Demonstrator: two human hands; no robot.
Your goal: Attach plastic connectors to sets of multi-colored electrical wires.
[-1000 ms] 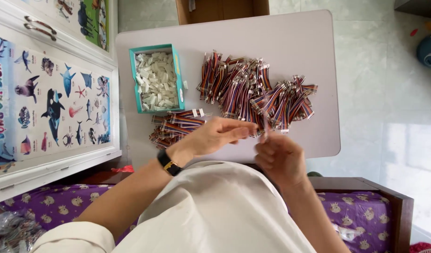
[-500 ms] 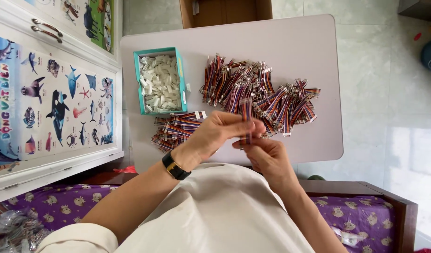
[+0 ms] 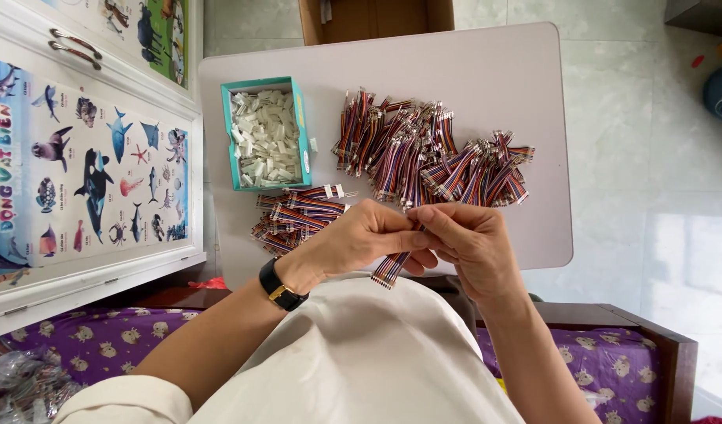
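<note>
My left hand (image 3: 359, 239) and my right hand (image 3: 472, 243) meet at the near edge of a white table (image 3: 486, 71), both pinching one short multicoloured ribbon cable (image 3: 390, 268); its lower end sticks out below my fingers. A black watch with a gold buckle (image 3: 278, 286) is on my left wrist. Just left of my hands lies a small stack of cables with white connectors (image 3: 294, 216). Beyond my hands sprawls a big pile of the same striped cables (image 3: 428, 153). A teal box (image 3: 298, 129) full of small white plastic connectors (image 3: 263, 145) stands at the table's left.
A cupboard door with a sea-animal poster (image 3: 86, 180) stands close on the left. An open cardboard box (image 3: 377, 17) sits beyond the table's far edge. Purple patterned bedding (image 3: 102, 341) and a dark wooden frame (image 3: 651, 345) lie beneath me. Tiled floor (image 3: 659, 157) is to the right.
My hands have drawn nearer to me and closer together on the cable, whose lower end now hangs out under my fingers. The view has shifted slightly.
</note>
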